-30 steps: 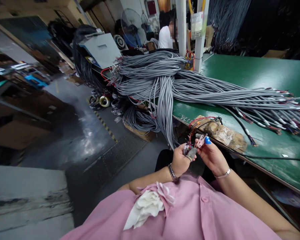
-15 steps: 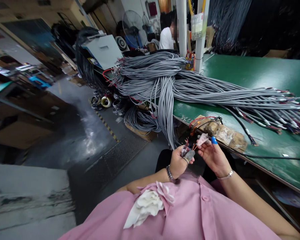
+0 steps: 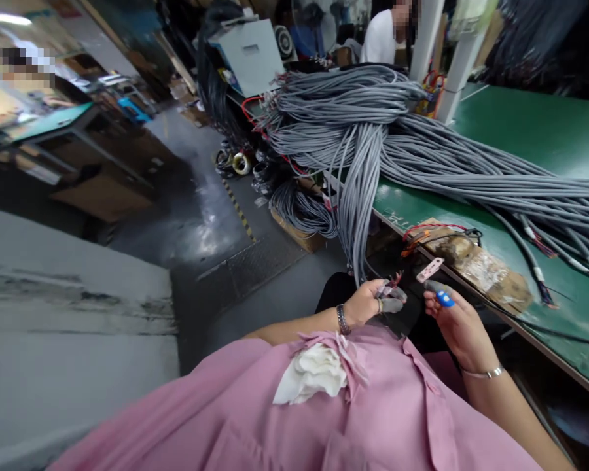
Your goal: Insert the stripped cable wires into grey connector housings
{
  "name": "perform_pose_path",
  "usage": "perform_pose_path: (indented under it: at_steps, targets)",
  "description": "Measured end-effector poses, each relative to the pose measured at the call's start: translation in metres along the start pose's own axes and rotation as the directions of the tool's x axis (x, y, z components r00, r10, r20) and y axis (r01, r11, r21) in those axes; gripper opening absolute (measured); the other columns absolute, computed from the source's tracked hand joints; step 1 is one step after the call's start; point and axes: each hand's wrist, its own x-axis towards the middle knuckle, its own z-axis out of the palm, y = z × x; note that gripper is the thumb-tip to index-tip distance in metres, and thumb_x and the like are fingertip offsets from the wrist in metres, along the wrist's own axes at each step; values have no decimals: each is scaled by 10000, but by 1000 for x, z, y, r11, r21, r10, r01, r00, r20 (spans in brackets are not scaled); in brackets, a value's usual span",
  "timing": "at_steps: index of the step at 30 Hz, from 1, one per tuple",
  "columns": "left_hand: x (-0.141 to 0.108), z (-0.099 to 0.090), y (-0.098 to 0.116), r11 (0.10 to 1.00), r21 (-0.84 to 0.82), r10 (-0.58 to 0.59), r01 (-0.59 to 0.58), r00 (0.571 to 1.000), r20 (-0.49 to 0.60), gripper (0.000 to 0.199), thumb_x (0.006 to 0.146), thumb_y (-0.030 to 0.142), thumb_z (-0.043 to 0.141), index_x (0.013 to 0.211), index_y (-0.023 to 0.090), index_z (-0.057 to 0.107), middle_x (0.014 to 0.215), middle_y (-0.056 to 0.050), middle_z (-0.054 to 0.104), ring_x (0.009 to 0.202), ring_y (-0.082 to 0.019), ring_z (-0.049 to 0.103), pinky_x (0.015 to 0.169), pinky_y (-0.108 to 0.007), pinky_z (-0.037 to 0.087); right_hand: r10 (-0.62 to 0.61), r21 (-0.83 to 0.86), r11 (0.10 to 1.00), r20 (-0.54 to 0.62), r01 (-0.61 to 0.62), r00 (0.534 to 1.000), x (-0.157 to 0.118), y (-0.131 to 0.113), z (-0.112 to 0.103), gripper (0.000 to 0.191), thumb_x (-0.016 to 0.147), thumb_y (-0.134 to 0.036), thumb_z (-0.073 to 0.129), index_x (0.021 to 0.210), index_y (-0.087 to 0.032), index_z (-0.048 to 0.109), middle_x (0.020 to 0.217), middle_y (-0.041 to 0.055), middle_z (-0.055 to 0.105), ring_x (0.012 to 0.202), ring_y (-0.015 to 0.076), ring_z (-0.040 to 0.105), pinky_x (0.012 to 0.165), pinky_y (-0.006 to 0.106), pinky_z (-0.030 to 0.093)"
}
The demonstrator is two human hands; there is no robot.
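My left hand (image 3: 375, 304) is closed around the end of a grey cable, whose loose coloured wires (image 3: 396, 280) stick out past the fingertips. Grey covers wrap some of its fingers. To the right, my right hand (image 3: 454, 320) pinches a small flat pale pink strip with dark holes (image 3: 429, 269), which points up and away from me. Something blue (image 3: 444, 299) covers one of this hand's fingertips. A gap separates the strip from the wires. Near the left hand, a hanging bundle of grey cables (image 3: 360, 190) drops over the bench edge.
A thick pile of grey cables (image 3: 343, 98) lies across the green bench (image 3: 510, 124). At its near edge sits a taped brown block (image 3: 491, 275) with red and black leads. Coiled cables (image 3: 302, 209) rest in a carton below. Behind the bench is a person in white (image 3: 377, 39).
The pink strip has moved away from the wires, and my right hand has turned so the strip shows flat. The camera view has shifted left and downward; my left hand still grips the cable end.
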Motion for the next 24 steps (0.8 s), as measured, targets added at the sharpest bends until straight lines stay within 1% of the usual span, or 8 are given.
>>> perform_pose_path:
  at_steps: [4, 7, 9, 13, 17, 20, 22, 24]
  targets:
    - [0, 1, -10, 994, -8, -103, 106, 980, 168, 473, 524, 352, 864, 871, 96, 669, 760, -43, 638, 645, -112, 568, 677, -267, 478, -36, -273, 959, 160, 79, 986, -13, -6, 12, 276, 792, -288, 701, 1064, -245, 675, 916, 33, 669, 763, 150, 567, 710, 265, 481]
    - [2, 0, -22, 990, 36, -142, 137, 974, 176, 470, 499, 332, 873, 846, 102, 655, 738, -21, 625, 638, -114, 569, 680, -273, 489, -39, -361, 921, 290, 148, 956, -19, -14, 27, 343, 797, -280, 699, 1133, -260, 632, 938, 30, 662, 848, 177, 589, 798, 295, 485]
    - [1, 0, -26, 988, 69, -148, 138, 974, 170, 465, 500, 322, 871, 856, 106, 664, 765, -33, 642, 667, -133, 590, 695, -283, 498, -60, -392, 899, 331, 195, 942, -20, -19, 36, 282, 803, -278, 693, 1080, -260, 644, 943, 31, 666, 852, 181, 600, 805, 302, 490]
    - [-5, 3, -23, 989, 61, -147, 138, 970, 193, 418, 547, 349, 849, 842, 103, 682, 782, -61, 664, 701, -164, 617, 713, -299, 500, -99, -412, 878, 344, 244, 934, -19, -25, 47, 115, 812, -287, 681, 911, -233, 665, 850, 25, 667, 740, 156, 594, 704, 274, 498]
    - [-13, 3, -20, 995, 13, -102, 102, 974, 204, 413, 618, 398, 814, 896, 117, 697, 835, -83, 678, 736, -157, 615, 734, -287, 482, -88, -371, 907, 295, 198, 951, -20, -26, 50, 135, 798, -329, 688, 852, -214, 642, 756, 16, 651, 624, 138, 567, 615, 270, 494]
    - [-19, 1, -19, 999, 13, -52, 51, 972, 229, 412, 702, 454, 744, 942, 121, 704, 898, -107, 692, 827, -187, 627, 784, -303, 478, -85, -331, 928, 263, 172, 961, -23, -23, 48, 167, 785, -353, 695, 824, -204, 632, 729, 16, 652, 627, 147, 580, 648, 293, 504]
    - [-21, -1, -15, 1000, -7, 14, -13, 982, 186, 410, 745, 451, 706, 985, 119, 696, 946, -120, 694, 893, -206, 632, 824, -312, 475, -106, -335, 923, 246, 187, 963, -25, -21, 45, 172, 773, -350, 705, 821, -199, 639, 747, 20, 658, 674, 156, 594, 690, 298, 499]
    - [-23, -6, -9, 993, -50, 106, -103, 993, 46, 398, 776, 439, 676, 1011, 117, 679, 983, -128, 688, 909, -209, 641, 774, -285, 489, -125, -353, 913, 229, 202, 965, -26, -19, 43, 174, 763, -341, 715, 830, -195, 649, 777, 22, 665, 711, 158, 596, 708, 291, 488]
